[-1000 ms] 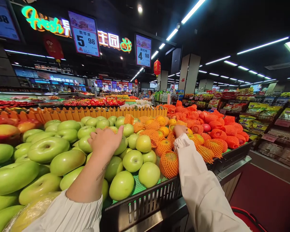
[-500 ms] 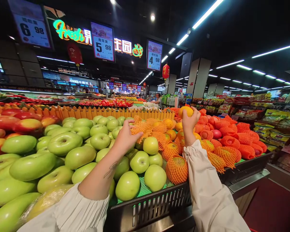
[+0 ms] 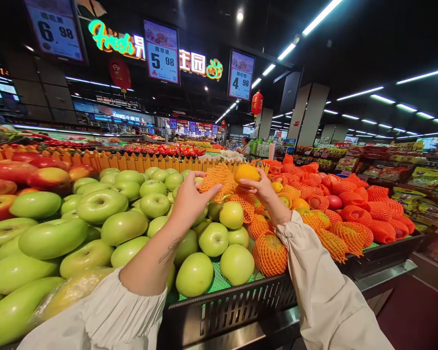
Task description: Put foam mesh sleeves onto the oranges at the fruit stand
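My left hand (image 3: 191, 197) holds an orange foam net sleeve (image 3: 217, 181) between thumb and fingers, above the pile of green apples (image 3: 213, 239). Close to its right, my right hand (image 3: 261, 187) grips a bare orange (image 3: 246, 174). The fruit is beside the net, a small gap apart. Beneath and around my right hand lie oranges in foam nets (image 3: 270, 253), with a few bare ones among them.
A black slatted crate (image 3: 237, 306) forms the display's front edge. Red-netted fruit (image 3: 354, 214) is heaped at the right, red apples (image 3: 40, 177) at the far left. An orange picket fence (image 3: 138, 162) runs behind. A person (image 3: 245, 147) stands in the distance.
My right hand has brought the orange left, from over the netted fruit to beside the net. My left hand keeps hold of the net. The view has shifted slightly.
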The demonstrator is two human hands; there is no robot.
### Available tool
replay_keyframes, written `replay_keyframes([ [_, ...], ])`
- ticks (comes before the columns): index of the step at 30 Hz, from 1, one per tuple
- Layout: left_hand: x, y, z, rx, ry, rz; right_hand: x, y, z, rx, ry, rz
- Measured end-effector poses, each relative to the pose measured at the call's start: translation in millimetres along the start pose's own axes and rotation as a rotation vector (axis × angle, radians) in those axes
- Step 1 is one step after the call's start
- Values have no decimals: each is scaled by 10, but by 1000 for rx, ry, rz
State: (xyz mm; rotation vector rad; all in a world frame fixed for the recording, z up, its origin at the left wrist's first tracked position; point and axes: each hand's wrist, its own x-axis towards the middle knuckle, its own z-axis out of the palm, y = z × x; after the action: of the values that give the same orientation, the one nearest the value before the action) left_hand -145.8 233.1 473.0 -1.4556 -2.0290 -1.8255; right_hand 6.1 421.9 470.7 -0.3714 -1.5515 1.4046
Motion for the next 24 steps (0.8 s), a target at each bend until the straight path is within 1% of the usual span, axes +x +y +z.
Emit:
replay_keyframes([
  [2,8,-23,18,-21,24,-11,-2,-8,-9,-162,8,-158],
  [4,11,-29,27,-19,8,39,-13,-45,-30,-366,-16,-366],
  [6,9,-17,26,28,-51,82,-33,-90,-54,-546,-73,-551],
  [8,3,3,16,105,-114,69,-51,-122,-72,-655,-122,-666],
  [10,-2,20,3,160,-101,57,-59,-132,-82,-694,-147,-707],
  [13,-9,30,-8,170,-12,135,-52,-117,-84,-695,-135,-680],
  [15,-17,36,-4,119,12,191,-45,-103,-80,-699,-113,-662],
  [17,-27,51,9,16,-4,180,-45,-95,-72,-707,-110,-664],
  [20,-44,95,25,-166,-56,96,-55,-100,-58,-717,-151,-698],
  [21,-51,115,24,-248,-91,85,-58,-108,-53,-727,-169,-725],
  [23,-68,161,9,-474,-217,113,-63,-132,-42,-773,-201,-817],
  [24,-80,186,-4,-596,-306,146,-66,-149,-33,-805,-209,-883],
])
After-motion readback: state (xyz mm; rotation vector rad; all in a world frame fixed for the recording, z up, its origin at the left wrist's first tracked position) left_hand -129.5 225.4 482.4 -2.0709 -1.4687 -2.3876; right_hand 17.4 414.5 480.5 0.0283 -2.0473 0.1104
